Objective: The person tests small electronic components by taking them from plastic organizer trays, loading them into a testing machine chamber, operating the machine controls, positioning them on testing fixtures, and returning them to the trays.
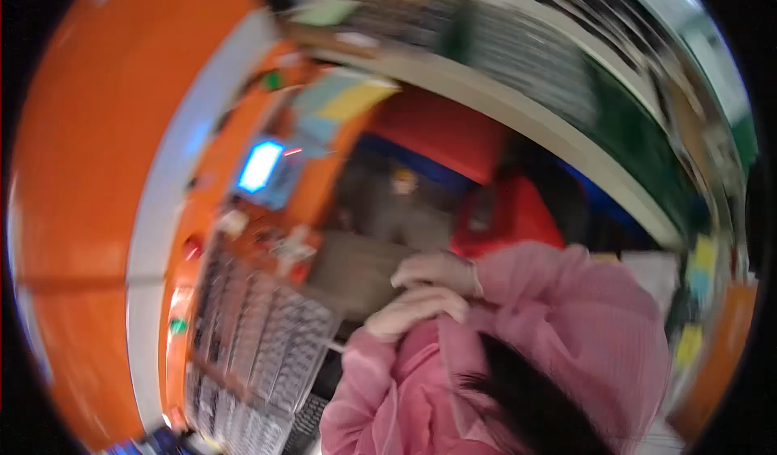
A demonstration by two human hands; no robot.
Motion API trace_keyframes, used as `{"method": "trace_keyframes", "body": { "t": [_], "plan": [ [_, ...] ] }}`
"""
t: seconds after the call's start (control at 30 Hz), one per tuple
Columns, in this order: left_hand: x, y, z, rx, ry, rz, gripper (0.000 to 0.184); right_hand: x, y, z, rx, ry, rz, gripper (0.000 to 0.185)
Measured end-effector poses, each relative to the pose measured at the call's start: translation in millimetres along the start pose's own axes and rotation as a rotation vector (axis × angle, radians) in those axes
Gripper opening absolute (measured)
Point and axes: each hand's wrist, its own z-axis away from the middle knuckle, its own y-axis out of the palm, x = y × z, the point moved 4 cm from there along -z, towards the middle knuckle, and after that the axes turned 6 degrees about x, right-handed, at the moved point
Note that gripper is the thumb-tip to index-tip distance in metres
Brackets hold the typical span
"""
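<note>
In pale gloves, both of my hands are close together in front of my chest, at the middle of the view. My left hand [410,309] reaches across to the right, its fingers pressed together and bent over at the tips. Just beyond it my right hand [437,271] points the other way, with its fingers curled together. The two hands lie side by side, nearly touching. Whatever is under their fingers, if anything, is hidden. Pink sleeves [558,309] cover both forearms. The picture is blurred.
At the left, an orange workbench [73,188] carries clear trays [279,334] with rows of small compartments. A lit screen [261,166] stands farther up. A red chair [514,220] is beyond my hands. Across the top right runs another bench with a green surface [631,123]. Dark hair hangs at lower right.
</note>
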Motion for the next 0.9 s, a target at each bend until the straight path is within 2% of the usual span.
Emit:
{"method": "trace_keyframes", "body": {
  "t": [0.03,0.07,0.1,0.13,0.2,0.3,0.33,0.37,0.43,0.47,0.6,0.7,0.77,0.8,0.87,0.9],
  "plan": [
    [1.1,-3.1,-6.6,-0.099,-0.11,0.014,0.03,-14.6,-7.4,20.2,-0.228,0.053,0.12,0.02],
    [5.7,-6.5,-12.0,-0.214,-0.128,0.064,0.032,-32.6,-12.9,46.9,-0.432,0.105,0.253,0.021],
    [11.3,-11.3,-13.8,-0.347,-0.14,0.103,0.035,-44.4,-21.5,77.3,-0.501,0.253,0.342,0.017],
    [17.7,-11.2,-16.9,-0.3,-0.182,0.116,0.035,-55.2,-31.3,108.0,-0.551,0.392,0.426,0.015],
    [25.4,-19.4,-22.2,-0.469,-0.144,0.083,0.037,-88.5,-45.8,192.5,-0.677,0.554,0.45,0.015],
    [34.0,-29.9,-23.2,-0.506,-0.173,0.107,0.038,-122.6,-56.6,314.1,-0.931,0.761,0.82,0.025],
    [33.9,-33.7,-25.0,-0.537,-0.165,0.112,0.038,-116.2,-69.5,333.1,-1.058,0.804,0.905,0.03],
    [33.7,-35.3,-27.2,-0.542,-0.165,0.11,0.038,-111.3,-80.9,335.4,-1.057,0.801,0.901,0.03],
    [32.9,-37.7,-29.4,-0.564,-0.135,0.155,0.039,-99.7,-93.7,346.2,-1.181,1.029,0.999,0.04],
    [33.4,-38.0,-30.6,-0.571,-0.123,0.179,0.04,-103.1,-92.2,346.0,-1.185,1.035,0.994,0.04],
    [35.3,-38.3,-26.0,-0.562,-0.082,0.191,0.041,-119.8,-89.6,325.2,-1.118,1.095,1.044,0.048],
    [39.1,-36.2,-23.1,-0.565,-0.074,0.206,0.041,-113.6,-97.8,317.8,-0.96,1.123,1.005,0.049],
    [40.2,-35.1,-24.0,-0.538,-0.047,0.215,0.042,-109.7,-113.4,316.4,-0.849,1.197,0.916,0.046],
    [40.2,-34.2,-24.8,-0.524,-0.019,0.21,0.043,-102.9,-118.3,311.2,-0.858,1.105,1.054,0.028],
    [35.8,-30.5,-21.8,-0.404,0.031,0.237,0.042,-115.6,-131.3,305.5,-0.577,1.266,1.05,0.019],
    [35.4,-34.7,-23.5,-0.294,0.065,0.231,0.039,-146.6,-132.8,306.4,-0.071,1.317,1.363,0.017]
  ]
}}
